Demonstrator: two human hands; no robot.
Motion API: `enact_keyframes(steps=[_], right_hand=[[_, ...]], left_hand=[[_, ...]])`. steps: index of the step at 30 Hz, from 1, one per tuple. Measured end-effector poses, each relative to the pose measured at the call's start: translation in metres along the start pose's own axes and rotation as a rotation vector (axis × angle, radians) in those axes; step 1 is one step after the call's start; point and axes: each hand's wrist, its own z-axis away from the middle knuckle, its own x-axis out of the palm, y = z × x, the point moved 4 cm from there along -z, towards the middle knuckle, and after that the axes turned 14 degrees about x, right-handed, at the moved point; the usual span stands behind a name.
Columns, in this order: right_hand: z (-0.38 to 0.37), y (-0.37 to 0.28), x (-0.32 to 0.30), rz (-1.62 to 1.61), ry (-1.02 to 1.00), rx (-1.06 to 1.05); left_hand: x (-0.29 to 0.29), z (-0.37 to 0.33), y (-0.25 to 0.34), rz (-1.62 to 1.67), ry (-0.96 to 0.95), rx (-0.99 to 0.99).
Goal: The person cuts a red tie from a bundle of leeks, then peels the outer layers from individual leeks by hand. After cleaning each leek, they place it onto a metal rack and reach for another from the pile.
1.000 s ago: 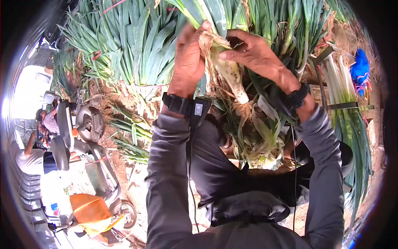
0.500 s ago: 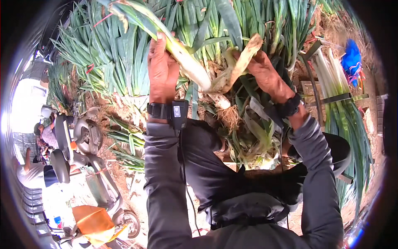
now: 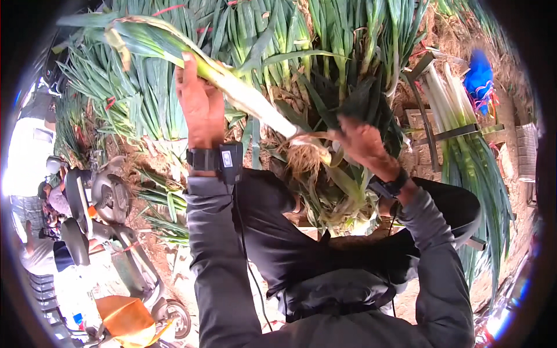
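My left hand (image 3: 200, 104) is closed around a leek (image 3: 246, 95), with its thumb along the stalk. The leek slants from its green leaves at the upper left down to a white shank and a tuft of brown roots (image 3: 307, 155). At the root end is my right hand (image 3: 365, 145), smeared by motion with its fingers bent in. A thin, pale brown strip of outer leaf (image 3: 316, 136) runs from the leek's base to those fingers. Beneath it lie loose, peeled-off leaves (image 3: 348, 197) between my knees.
Rows of leeks (image 3: 139, 87) cover the ground ahead. At the right, peeled leeks (image 3: 464, 136) lie across a metal frame (image 3: 429, 127), near a blue bundle (image 3: 478, 78). A motorcycle (image 3: 110, 197), an orange cover (image 3: 125, 319) and a person (image 3: 43, 255) are at the left.
The wide sheath my right hand was peeling no longer stands up beside the leek. That hand has moved down to the root end. My left hand and the leek have shifted left in view.
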Motion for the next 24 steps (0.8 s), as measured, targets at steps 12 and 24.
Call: enact_keyframes(steps=[12,24], right_hand=[[0.031,-0.079,-0.014,-0.261,-0.001,-0.558],[0.087,-0.091,-0.076,0.247,0.393,-0.564]], left_hand=[[-0.076,-0.023,-0.026,0.196,0.235,-0.09],[-0.099,-0.009,-0.053,-0.037,0.113,-0.177]])
